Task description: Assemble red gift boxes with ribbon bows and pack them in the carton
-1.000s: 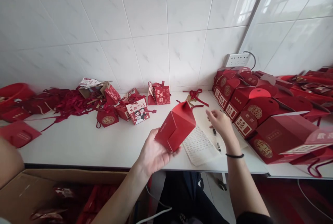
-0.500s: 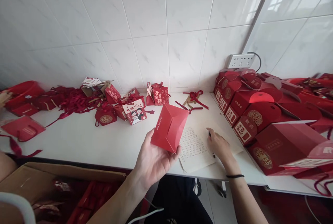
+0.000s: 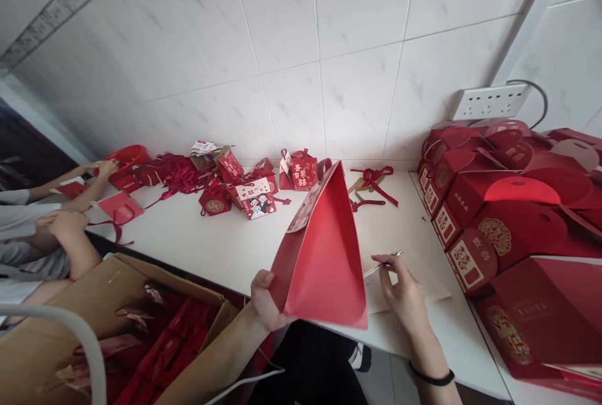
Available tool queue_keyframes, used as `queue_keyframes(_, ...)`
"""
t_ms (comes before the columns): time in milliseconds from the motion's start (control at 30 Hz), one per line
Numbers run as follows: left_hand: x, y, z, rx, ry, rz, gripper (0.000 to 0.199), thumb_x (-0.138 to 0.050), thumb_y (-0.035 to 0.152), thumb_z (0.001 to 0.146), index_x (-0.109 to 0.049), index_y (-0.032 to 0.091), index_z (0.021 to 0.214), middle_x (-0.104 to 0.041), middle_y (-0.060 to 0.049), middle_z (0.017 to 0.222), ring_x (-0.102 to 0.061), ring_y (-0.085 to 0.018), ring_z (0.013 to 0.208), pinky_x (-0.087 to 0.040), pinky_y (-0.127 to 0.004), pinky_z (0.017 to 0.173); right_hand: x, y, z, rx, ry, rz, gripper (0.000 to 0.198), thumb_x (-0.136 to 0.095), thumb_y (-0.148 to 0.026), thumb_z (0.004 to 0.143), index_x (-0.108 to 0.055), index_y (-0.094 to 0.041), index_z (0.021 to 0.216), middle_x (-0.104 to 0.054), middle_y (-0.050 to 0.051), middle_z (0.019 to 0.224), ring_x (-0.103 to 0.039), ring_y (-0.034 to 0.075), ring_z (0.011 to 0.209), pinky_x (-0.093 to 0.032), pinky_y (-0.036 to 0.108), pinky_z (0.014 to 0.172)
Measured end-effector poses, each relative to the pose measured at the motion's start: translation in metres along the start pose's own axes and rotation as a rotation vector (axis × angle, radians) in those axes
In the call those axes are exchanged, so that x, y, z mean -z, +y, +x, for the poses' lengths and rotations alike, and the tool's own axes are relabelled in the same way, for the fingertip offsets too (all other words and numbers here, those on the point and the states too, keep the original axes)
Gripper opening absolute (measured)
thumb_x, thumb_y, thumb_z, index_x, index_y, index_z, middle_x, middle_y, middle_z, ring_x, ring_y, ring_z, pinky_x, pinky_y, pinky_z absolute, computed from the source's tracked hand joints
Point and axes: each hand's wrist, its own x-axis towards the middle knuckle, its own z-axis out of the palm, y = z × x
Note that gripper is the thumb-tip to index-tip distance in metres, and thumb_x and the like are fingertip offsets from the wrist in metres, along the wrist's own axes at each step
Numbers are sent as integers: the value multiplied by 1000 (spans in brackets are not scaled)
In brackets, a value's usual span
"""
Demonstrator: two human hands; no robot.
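My left hand (image 3: 267, 305) grips a red paper gift box (image 3: 329, 261) by its lower left, held up over the table's front edge. The box is tilted, with a plain triangular side facing me and part of a printed panel showing at the left. A pen (image 3: 394, 254) lies between the fingers of my right hand (image 3: 403, 292), just over a pale sheet of paper (image 3: 435, 289). Most of the paper is hidden behind the box and my hand.
Red gift boxes (image 3: 522, 210) are piled at the right under a power strip (image 3: 489, 103). Small boxes (image 3: 256, 198) and red ribbons (image 3: 181, 174) lie at the back. A cardboard carton (image 3: 174, 273) stands at the lower left. Other people's arms (image 3: 70, 236) are at the far left.
The box in my left hand has turned from its flat printed face to its triangular side and come nearer. My view has swung left, bringing other people in. The right hand's pen tip has risen.
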Motion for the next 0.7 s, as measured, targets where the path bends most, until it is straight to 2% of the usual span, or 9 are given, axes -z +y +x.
queue_keyframes(67,-20,0,2,-58,50,13,43,-70,36,61,-64,22,101,-69,-2,84,-63,-21,84,-49,-30,73,-1,0,-2,49,-29,14,22,-39,-33,86,-53,-20,96,-65,8,97,-63,22,86,-50,33,73)
queue_keyframes(167,-46,3,2,-131,257,74,37,-64,34,74,-61,19,108,-68,-6,98,-62,-20,86,-51,-31,73,1,3,-5,105,-59,13,16,-39,-32,90,-48,-21,97,-64,7,100,-63,21,88,-51,31,73)
queue_keyframes(233,-54,5,0,-161,381,82,32,-58,33,81,-61,17,109,-67,-8,103,-62,-19,87,-52,-31,74,3,4,-6,148,-93,-16,16,-38,-34,92,-47,-22,97,-64,7,101,-62,21,90,-51,31,72)
queue_keyframes(333,-54,9,-7,-226,478,34,29,-56,33,83,-61,18,107,-66,-7,104,-61,-18,88,-53,-31,74,5,8,-6,165,-138,-96,27,-38,-46,91,-47,-21,99,-63,8,100,-63,23,86,-51,32,65)
queue_keyframes(467,-49,15,-23,-302,604,-88,32,-50,44,86,-62,18,99,-66,-5,96,-61,-16,79,-54,-30,68,5,13,-6,99,-186,-179,50,-40,-67,84,-45,-20,101,-63,11,95,-64,29,76,-49,33,54)
queue_keyframes(600,-47,23,-40,-347,735,-157,38,-44,50,87,-62,16,93,-66,-5,88,-60,-15,71,-53,-29,62,7,17,-9,60,-175,-223,56,-33,-73,82,-42,-21,102,-63,13,89,-64,34,72,-49,40,55)
queue_keyframes(700,-42,27,-52,-411,795,-171,33,-43,44,89,-61,17,93,-66,-4,87,-60,-14,70,-53,-29,63,9,29,-8,60,-254,-243,57,-35,-77,76,-43,-24,97,-64,13,83,-63,37,71,-49,44,53)
